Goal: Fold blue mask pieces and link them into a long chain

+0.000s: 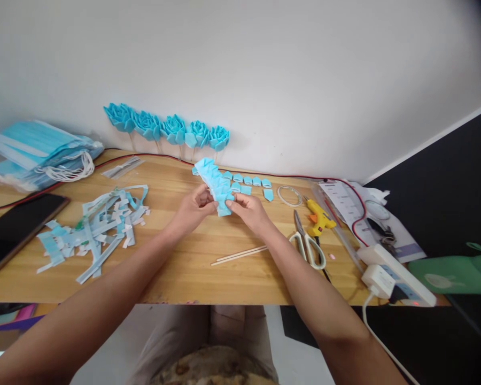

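Note:
Between both hands is a light-blue pleated strip of mask fabric [213, 179], with a zigzag row of folded points, slanting up and to the left. My left hand [196, 207] pinches its lower left edge with thumb and fingers. At the lower right end, my right hand [249, 209] grips the strip between thumb and forefinger. Just behind the hands lie several small folded blue pieces [256, 182] in rows, partly hidden by the strip. Two thin wooden sticks [238, 255] rest on the table near my right forearm, which covers their right ends.
Blue fabric flowers [173, 129] on sticks lean against the wall. Left are bagged masks [40, 147], a phone [22, 227] and fabric scraps [98, 230]. Right are a wire roll [289, 195], scissors [308, 246], a yellow glue gun [319, 216], a power strip [403, 280] and a green bottle [457, 274].

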`<action>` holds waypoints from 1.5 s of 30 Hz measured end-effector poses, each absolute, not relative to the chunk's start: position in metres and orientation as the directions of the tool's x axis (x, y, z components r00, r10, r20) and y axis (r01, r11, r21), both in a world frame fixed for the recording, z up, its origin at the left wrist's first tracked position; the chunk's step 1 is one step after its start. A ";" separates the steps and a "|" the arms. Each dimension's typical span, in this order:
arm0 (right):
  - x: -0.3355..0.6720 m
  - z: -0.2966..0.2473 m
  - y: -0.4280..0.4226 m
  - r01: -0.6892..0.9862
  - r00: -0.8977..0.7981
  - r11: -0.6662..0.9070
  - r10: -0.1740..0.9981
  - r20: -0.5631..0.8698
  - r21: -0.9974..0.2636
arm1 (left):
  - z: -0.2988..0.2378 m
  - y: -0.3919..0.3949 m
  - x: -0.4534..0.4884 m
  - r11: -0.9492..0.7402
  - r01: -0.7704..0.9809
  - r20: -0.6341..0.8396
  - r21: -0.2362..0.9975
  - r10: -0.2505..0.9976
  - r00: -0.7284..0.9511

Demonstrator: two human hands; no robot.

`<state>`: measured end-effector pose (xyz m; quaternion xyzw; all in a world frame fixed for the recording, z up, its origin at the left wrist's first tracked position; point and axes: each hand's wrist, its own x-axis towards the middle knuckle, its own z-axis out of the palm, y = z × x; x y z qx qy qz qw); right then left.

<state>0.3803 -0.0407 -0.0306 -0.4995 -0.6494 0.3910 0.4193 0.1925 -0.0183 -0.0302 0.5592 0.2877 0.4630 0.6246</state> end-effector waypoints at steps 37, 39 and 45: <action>0.384 -0.024 -0.041 0.200 -0.247 0.066 0.969 0.015 -0.978 | -0.036 -0.016 0.192 -0.061 -0.285 0.183 0.957 0.887 0.425; 0.385 -0.023 -0.040 0.159 -0.213 0.064 0.977 0.029 -0.985 | -0.037 -0.017 0.192 -0.065 -0.263 0.175 0.963 0.891 0.418; 0.379 -0.024 -0.040 0.050 -0.156 0.048 0.987 0.040 -0.998 | -0.038 -0.019 0.194 -0.101 -0.197 0.185 0.975 0.860 0.476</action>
